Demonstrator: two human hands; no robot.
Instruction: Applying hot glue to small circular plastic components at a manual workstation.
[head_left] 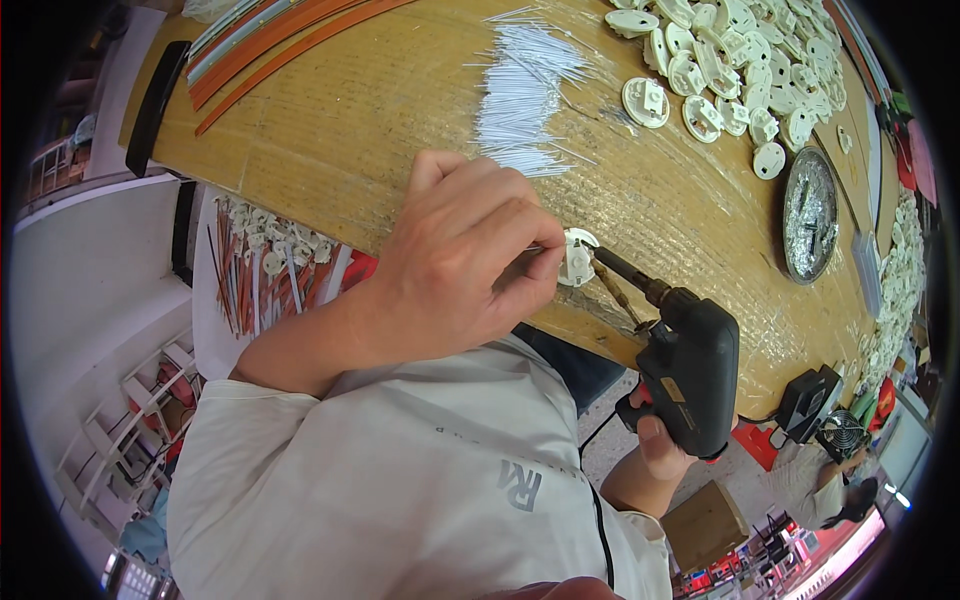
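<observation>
My left hand [465, 255] is closed in a pinch at the table's near edge. A thin white wire, mostly hidden by the fingers, seems to be between the fingertips. Just beyond them lies a round white plastic part [577, 258] on the table. My right hand [660, 445] is wrapped around the grip of a black soldering gun [692, 370]. The gun's tip and a thin brass-coloured guide beneath it reach leftward to the part. A pile of cut white wires [522, 95] lies farther out, past my left hand.
Many white plastic parts [715, 70] are heaped at the far right, beside a round dark-rimmed dish [810, 215]. Orange and grey strips [270, 50] lie far left. Below the edge, a bin [215, 340] holds scraps. A black box [808, 400] and small fan [842, 432] stand right.
</observation>
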